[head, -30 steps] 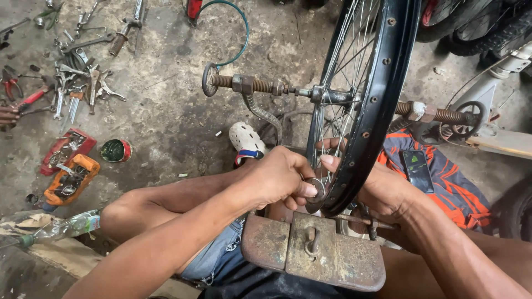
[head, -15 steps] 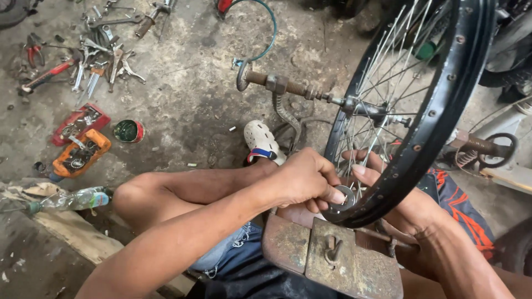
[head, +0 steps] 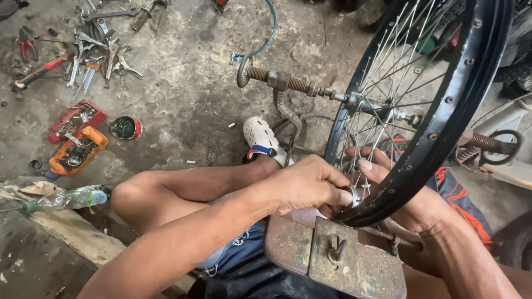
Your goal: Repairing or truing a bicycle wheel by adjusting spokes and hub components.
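Wheel's swung further right since before, top of the black spoked metal wheel rim point(head: 443, 122) cut off. My left hand point(head: 307, 185) fingers pinched together at the rim's bottom edge, what's between them hard to make out. Right hand point(head: 399, 194) half hidden behind spokes, fingers apart. Rusty flat steel plate point(head: 332, 260) below.

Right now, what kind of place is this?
Most likely an informal cycle repair workshop: a spoked wheel sits on a truing stand, wrenches and pliers lie scattered over the stained concrete floor, and both hands work at the rim.
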